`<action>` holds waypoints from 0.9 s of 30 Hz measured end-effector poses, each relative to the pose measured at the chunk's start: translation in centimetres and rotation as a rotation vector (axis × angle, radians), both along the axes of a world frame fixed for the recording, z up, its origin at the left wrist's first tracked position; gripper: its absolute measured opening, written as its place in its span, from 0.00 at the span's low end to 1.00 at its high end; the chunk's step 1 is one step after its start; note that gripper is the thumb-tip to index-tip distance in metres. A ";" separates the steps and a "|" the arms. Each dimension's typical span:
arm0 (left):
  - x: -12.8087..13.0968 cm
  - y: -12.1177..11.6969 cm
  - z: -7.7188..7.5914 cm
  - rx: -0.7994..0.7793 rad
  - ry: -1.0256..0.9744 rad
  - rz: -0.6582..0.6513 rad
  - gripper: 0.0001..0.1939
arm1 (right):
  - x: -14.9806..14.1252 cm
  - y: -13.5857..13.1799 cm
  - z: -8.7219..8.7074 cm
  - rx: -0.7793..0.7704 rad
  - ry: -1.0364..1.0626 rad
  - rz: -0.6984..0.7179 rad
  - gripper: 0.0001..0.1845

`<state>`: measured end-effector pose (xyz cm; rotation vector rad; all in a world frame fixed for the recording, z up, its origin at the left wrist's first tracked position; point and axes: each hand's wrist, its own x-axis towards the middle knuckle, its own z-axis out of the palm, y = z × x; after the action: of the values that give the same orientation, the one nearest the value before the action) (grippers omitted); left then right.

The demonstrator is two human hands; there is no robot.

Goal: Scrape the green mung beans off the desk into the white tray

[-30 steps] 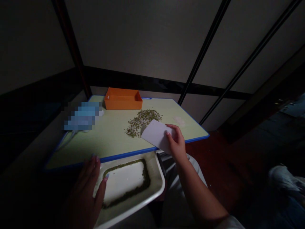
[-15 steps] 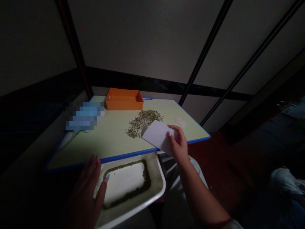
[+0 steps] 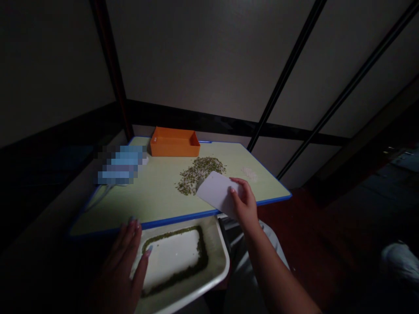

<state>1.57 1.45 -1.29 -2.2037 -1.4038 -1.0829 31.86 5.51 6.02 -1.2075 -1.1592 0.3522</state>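
Observation:
My right hand (image 3: 244, 205) pinches a white card (image 3: 216, 192) by its near corner and holds it tilted over the table's front edge. The card's far edge sits beside a pile of small green beans (image 3: 199, 172) spread on the pale green table (image 3: 147, 196). My left hand (image 3: 126, 257) grips the left rim of a white tray (image 3: 212, 266) held just below the table's blue front edge; thumb over the rim, fingers along it. A band of green beans (image 3: 196, 261) lies along the tray's inner edges.
An orange box (image 3: 175, 142) stands at the table's far edge. A blurred blue thing (image 3: 121, 165) lies at the far left. A small whitish patch (image 3: 249, 173) is on the right side of the table. Dark floor and wall frames surround the table.
The view has shifted slightly; the card in my right hand has edged closer to the bean pile. My left hand keeps the tray in the same place.

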 end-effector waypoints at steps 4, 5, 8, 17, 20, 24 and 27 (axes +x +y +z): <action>-0.1 -0.1 0.0 -0.014 -0.011 -0.007 0.31 | -0.1 0.1 0.1 -0.010 0.005 0.024 0.13; -0.1 -0.2 0.0 -0.014 -0.009 -0.009 0.31 | -0.1 0.1 0.1 -0.015 0.004 0.025 0.13; -0.1 -0.2 0.1 -0.011 -0.007 -0.006 0.31 | -0.1 0.0 0.0 -0.028 0.005 0.021 0.13; 0.1 0.0 0.3 0.012 0.004 -0.009 0.31 | -0.5 -0.4 0.1 -0.042 -0.014 0.062 0.13; 0.0 0.0 0.3 0.005 0.008 0.004 0.31 | -0.4 -0.7 0.4 -0.032 -0.025 0.029 0.14; -0.1 0.0 -0.1 -0.012 -0.006 0.017 0.32 | -1.1 -2.2 1.3 -0.027 -0.101 -0.119 0.19; -0.1 0.1 -0.3 -0.007 -0.011 0.008 0.32 | -3.1 -4.2 2.2 0.088 -0.287 -0.093 0.12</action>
<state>1.42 1.59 -1.61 -2.1990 -1.4216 -1.0905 28.79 1.31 8.22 -1.2569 -1.3438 0.0564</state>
